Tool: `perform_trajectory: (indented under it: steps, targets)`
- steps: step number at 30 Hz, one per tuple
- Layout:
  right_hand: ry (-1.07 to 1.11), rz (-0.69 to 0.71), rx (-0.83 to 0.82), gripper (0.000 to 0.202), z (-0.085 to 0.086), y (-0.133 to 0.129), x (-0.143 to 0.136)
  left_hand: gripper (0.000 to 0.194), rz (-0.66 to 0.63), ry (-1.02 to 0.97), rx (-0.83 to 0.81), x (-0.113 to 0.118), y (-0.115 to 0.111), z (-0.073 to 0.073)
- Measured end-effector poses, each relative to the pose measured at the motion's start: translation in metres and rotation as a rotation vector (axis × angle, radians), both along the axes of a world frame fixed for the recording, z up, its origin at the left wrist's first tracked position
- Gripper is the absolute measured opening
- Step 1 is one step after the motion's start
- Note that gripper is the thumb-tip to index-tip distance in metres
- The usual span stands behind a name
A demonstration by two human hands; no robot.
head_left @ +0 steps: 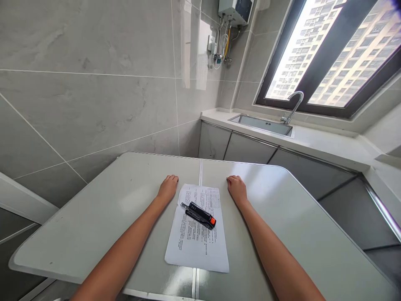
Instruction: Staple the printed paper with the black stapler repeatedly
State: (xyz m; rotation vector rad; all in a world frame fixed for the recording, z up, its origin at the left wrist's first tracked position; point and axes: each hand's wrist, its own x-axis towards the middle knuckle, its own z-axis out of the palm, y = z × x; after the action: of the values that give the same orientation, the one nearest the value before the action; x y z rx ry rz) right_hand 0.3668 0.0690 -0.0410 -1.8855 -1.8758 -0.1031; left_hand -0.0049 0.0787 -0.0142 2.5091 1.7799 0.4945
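A black stapler [198,215] with an orange-red end lies slantwise on printed paper [194,255] in the middle of the table. The paper carries dark lines of text, and its far left corner looks slightly creased. To the left of the paper's far end, my left hand [168,187] rests on the tabletop with its fingers curled in. My right hand [237,189] lies to the right of the far end, also closed and resting on the table. Neither hand touches the paper or the stapler, and no object shows in either one.
The pale table [103,217] has a metal seam [201,171] down its middle and cut corners. Beyond it runs a counter [319,142] with a sink [263,123] and faucet [295,106] under a window. A water heater [235,10] hangs on the tiled wall.
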Motion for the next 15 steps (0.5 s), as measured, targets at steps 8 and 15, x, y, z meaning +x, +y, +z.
perform_trajectory:
  steps: [8, 15]
  targets:
    - [-0.032, -0.074, -0.011, 0.024, 0.004, -0.002, -0.006, 0.024, 0.001, -0.691, -0.147, -0.019, -0.042, 0.005]
    - [-0.043, -0.183, -0.142, 0.026, 0.008, -0.003, -0.006, 0.034, -0.140, -1.048, -0.378, -0.031, -0.045, 0.001]
